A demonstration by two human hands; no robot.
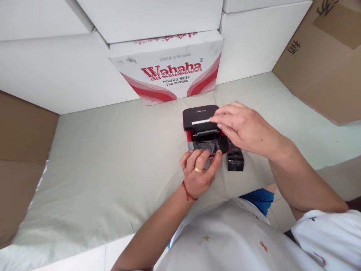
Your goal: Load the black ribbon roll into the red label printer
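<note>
A small black-and-red device (pixel 200 113) with rounded corners lies on the pale cloth, with a gap across its middle that shows a dark roller (pixel 207 133). It looks like a small printer, but I cannot tell for sure. My left hand (pixel 199 169) grips its near edge, fingers curled over a shiny, crinkled dark film. Above the device's far part, my right hand (pixel 239 124) pinches the right end of a thin white strip (pixel 200 122). A glossy black folded piece (pixel 235 161) lies just right of the device, partly under my right hand's side.
A Wahaha water carton (pixel 172 75) stands behind the device against white boxes (pixel 254 49). Brown cardboard boxes stand at the left (pixel 22 169) and right (pixel 324 75). Pale green cloth (pixel 113 162) covers the surface, whose front edge drops to white floor tiles.
</note>
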